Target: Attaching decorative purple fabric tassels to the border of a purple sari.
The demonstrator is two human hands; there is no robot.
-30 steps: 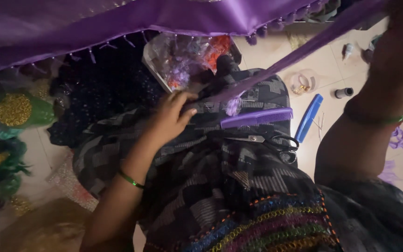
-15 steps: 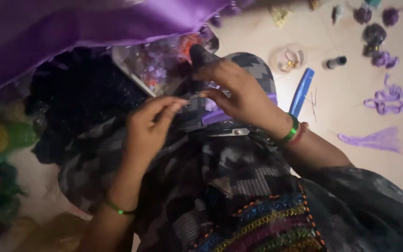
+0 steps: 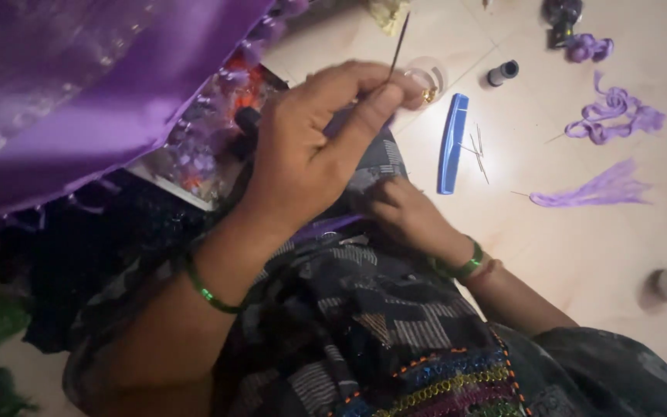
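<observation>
The work sits over a pale tiled floor, seen from above, with the person's lap in dark patterned cloth filling the lower middle. A purple fabric drapes across the 10 o'clock corner. On the floor lie a blue comb at about 1 o'clock from the lap, a few thin needles just beside it, a small dark thread spool farther up, and purple thread tassels at 3 o'clock.

The left hand is raised, thumb and forefinger pressed together, pinching a thin dark needle that sticks up toward 12 o'clock from the fingertips. The right hand rests lower on the lap at 4 o'clock from the left, fingers curled; what it grips is hidden.
</observation>
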